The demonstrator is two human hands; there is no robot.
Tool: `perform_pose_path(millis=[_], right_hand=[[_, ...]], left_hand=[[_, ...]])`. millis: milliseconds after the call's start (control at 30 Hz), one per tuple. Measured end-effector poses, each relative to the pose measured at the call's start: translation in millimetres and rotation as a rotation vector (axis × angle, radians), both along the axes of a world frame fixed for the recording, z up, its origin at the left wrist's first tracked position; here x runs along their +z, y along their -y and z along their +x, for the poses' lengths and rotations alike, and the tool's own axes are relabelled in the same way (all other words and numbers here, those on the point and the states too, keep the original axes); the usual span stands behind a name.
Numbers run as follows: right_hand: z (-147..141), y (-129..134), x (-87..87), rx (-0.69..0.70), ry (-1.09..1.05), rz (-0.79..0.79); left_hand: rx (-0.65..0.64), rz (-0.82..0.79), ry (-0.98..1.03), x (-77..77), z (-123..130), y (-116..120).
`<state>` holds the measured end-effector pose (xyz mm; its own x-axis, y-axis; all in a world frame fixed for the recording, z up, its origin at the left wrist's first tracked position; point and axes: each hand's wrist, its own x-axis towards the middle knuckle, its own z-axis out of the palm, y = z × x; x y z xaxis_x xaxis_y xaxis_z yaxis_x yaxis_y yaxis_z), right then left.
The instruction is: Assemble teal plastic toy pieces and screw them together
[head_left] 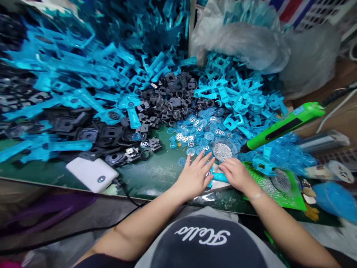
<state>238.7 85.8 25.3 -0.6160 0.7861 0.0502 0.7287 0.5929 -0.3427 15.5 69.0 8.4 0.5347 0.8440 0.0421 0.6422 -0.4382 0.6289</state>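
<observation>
While the left grip [195, 179] splays over the blue part [220, 177], the right grip [238, 174] curls, hold unclear.

Handle [221, 177]: plain bright blue. Discs [199, 128]: translucent blue, many bearing a white swirl. Screwdriver [287, 125]: bright green with a black panel. Tray [295, 197]: bright green, grid pattern. Metal bits [222, 152]: silver. Clips [175, 99]: black. Table [135, 181]: dark green. Power bank [88, 172]: white, with one dark round mark. Garment [206, 255]: dark grey, pale grey border, white "Hello" lettering.
</observation>
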Motion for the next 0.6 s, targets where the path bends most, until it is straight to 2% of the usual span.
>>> perform_pose_path(millis=[67, 133, 167, 233, 300, 333, 367, 433, 500, 600], right_hand=[[-3, -4, -7.3, -0.005, 0.044, 0.073], [-5, -4, -9.3, 0.0, 0.067, 0.072], [-5, -5, -7.8, -0.03, 0.048, 0.055], [-8, -12, -2.0, -0.185, 0.027, 0.003], [-12, -26, 3.2, -0.378, 0.075, -0.049], [-15, -35, 4.3, -0.447, 0.119, -0.076], [-17, -45, 4.4, -0.485, 0.159, -0.105], [-20, -63, 2.2, -0.5, 0.195, -0.154], [-19, -74, -0.3, -0.501, 0.206, -0.192], [-10, -78, -0.5, -0.499, 0.168, -0.197]], left_hand=[[0.001, -0.007, -0.069, -0.1, -2, -1], [-0.021, -0.024, -0.039, 0.3, -6, -8], [-0.025, -0.025, 0.011, 2.0, -7, -14], [0.006, 0.021, 0.09, 9.9, -3, -35], [0.07, 0.138, 0.007, 22.4, 12, -63], [0.043, 0.172, -0.143, 28.6, 24, -77], [0.013, 0.171, -0.203, 33.6, 37, -91], [-0.062, 0.15, -0.283, 38.4, 62, -112], [-0.108, 0.128, -0.347, 36.2, 80, -126], [-0.138, 0.111, -0.406, 27.9, 88, -133]])
